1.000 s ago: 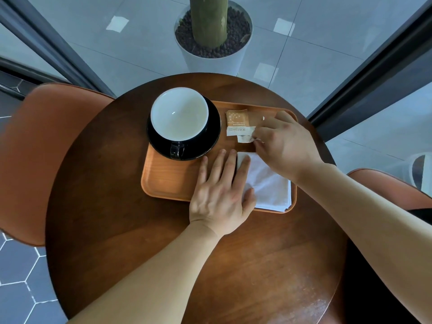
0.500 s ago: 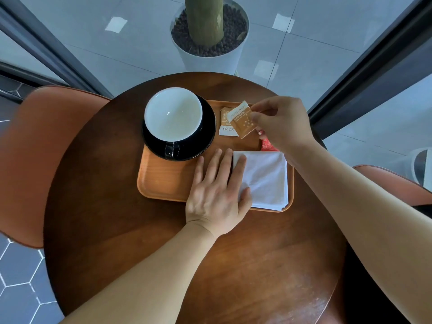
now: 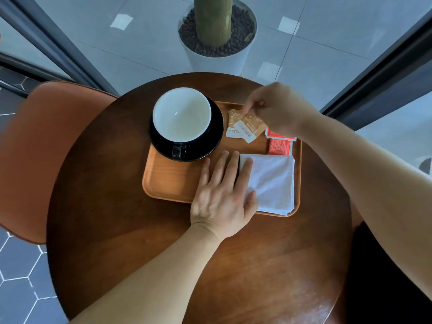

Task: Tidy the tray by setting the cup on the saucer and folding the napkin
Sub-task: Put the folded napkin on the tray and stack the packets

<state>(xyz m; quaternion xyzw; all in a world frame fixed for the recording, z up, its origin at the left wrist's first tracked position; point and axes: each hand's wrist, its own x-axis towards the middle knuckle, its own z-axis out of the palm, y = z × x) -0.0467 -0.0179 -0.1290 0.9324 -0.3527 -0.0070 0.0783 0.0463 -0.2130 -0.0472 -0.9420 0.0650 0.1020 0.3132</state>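
A wide cup (image 3: 181, 114), white inside and dark outside, sits on a black saucer (image 3: 215, 134) at the left of the wooden tray (image 3: 168, 181). A folded white napkin (image 3: 272, 181) lies flat at the tray's near right corner. My left hand (image 3: 224, 192) rests flat with straight fingers on the tray, its thumb and forefinger on the napkin's left edge. My right hand (image 3: 278, 108) pinches the top of an orange sugar packet (image 3: 251, 126), which lies over a second orange packet (image 3: 233, 127) at the tray's back.
Red packets (image 3: 279, 143) lie between the sugar packets and the napkin. The tray sits on a round dark wooden table (image 3: 117, 195). An orange chair (image 3: 46, 148) stands at the left, and a white plant pot (image 3: 217, 40) stands beyond the table.
My right hand lifted the orange packet off the tray's right side, uncovering the red packets, and has brought it down onto the other orange packet. My left hand has stayed on the napkin.
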